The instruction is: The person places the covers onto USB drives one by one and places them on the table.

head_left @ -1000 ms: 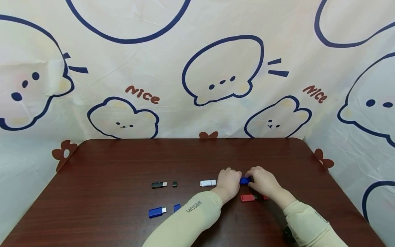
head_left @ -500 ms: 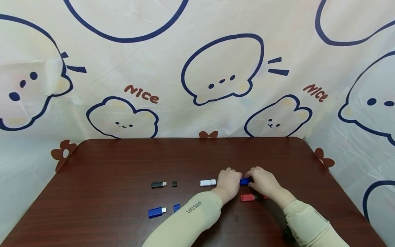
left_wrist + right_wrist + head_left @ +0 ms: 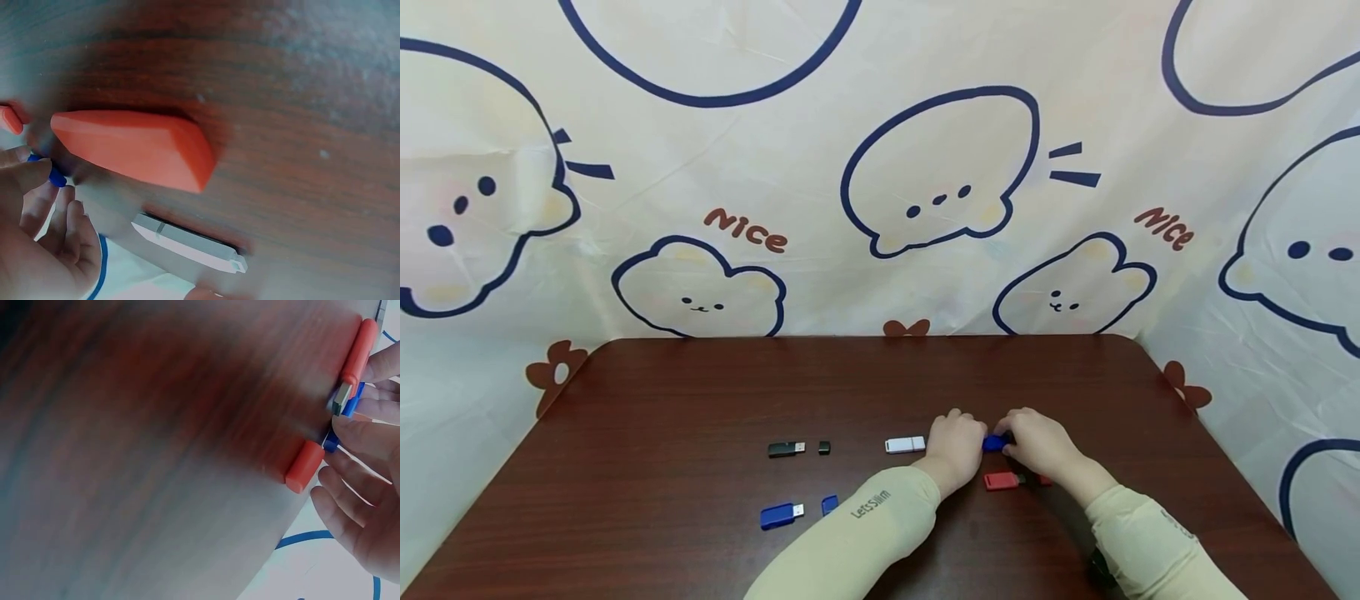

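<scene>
Over the right half of the table, both hands meet at a blue USB stick (image 3: 995,443). Its left end is pinched by the left hand (image 3: 955,444), while the right hand (image 3: 1037,442) pinches it from the other side. In the right wrist view blue plastic (image 3: 331,440) shows past the right thumb (image 3: 365,436). Fingers cover the middle, so whether a cap and body are joined cannot be told. The left wrist view shows a blue end (image 3: 57,178) between fingertips. Nearer the person lie a red USB stick (image 3: 1002,481), its connector bare, and its separate red cap (image 3: 304,467).
A white capped USB stick (image 3: 906,445) lies just left of the left hand. Farther left are a black USB stick (image 3: 786,449) with its cap (image 3: 824,447) apart, and another blue USB stick (image 3: 781,516) whose cap (image 3: 830,505) lies beside the left sleeve (image 3: 857,533).
</scene>
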